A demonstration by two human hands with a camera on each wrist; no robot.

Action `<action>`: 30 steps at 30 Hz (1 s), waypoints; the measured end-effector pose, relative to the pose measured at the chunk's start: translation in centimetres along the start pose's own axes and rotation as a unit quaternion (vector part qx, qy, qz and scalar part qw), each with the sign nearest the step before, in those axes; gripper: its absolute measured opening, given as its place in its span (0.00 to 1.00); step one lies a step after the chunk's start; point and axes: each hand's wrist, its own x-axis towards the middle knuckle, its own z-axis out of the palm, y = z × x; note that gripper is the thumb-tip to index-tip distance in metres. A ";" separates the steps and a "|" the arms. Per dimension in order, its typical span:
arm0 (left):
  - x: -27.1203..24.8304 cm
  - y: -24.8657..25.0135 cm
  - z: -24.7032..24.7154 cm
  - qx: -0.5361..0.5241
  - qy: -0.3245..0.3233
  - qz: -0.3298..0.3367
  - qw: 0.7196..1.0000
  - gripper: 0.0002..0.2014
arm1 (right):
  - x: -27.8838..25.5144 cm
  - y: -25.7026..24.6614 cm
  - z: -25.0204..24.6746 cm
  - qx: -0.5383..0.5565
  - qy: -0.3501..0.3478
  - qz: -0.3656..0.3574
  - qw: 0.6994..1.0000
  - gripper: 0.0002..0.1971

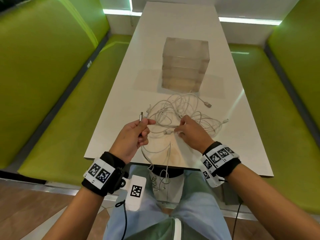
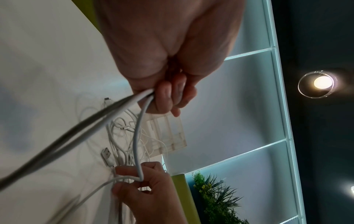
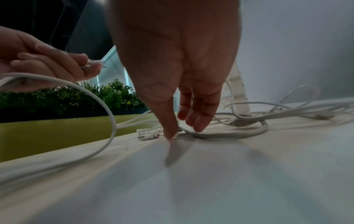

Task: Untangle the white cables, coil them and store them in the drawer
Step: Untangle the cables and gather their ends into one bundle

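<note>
Head view: high, looking down the table (image 1: 181, 32). Left wrist view: tilted sideways over table. Right wrist view: skims tabletop. All share cable tangle (image 1: 180, 115).

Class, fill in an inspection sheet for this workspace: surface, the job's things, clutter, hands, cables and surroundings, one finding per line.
Surface: white table, long and narrow.
Job's things: tangled white cables heaped near the front; clear drawer unit behind them, drawers closed.
Clutter: nothing seen.
Hands: left hand raised, its grip round cable ends with plugs poking up; right hand low over the tangle, pinching a cable at the tabletop.
Cables: several strands hang over the near table edge toward the lap; loose plugs lie at the heap's right side.
Surroundings: green benches on both sides; plants behind.
</note>
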 end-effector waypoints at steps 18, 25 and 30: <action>1.9 -0.2 4.3 -0.019 0.031 0.091 0.995 0.11 | 0.0 -4.3 -7.9 0.402 0.041 0.024 0.915 0.04; 2.1 -0.4 5.4 -0.020 0.048 0.147 0.988 0.10 | -0.3 -4.8 -8.3 0.489 0.066 0.022 0.870 0.05; 1.9 -0.1 6.0 -0.022 0.040 0.150 0.988 0.11 | -0.2 -5.7 -7.6 0.543 0.037 0.004 0.839 0.05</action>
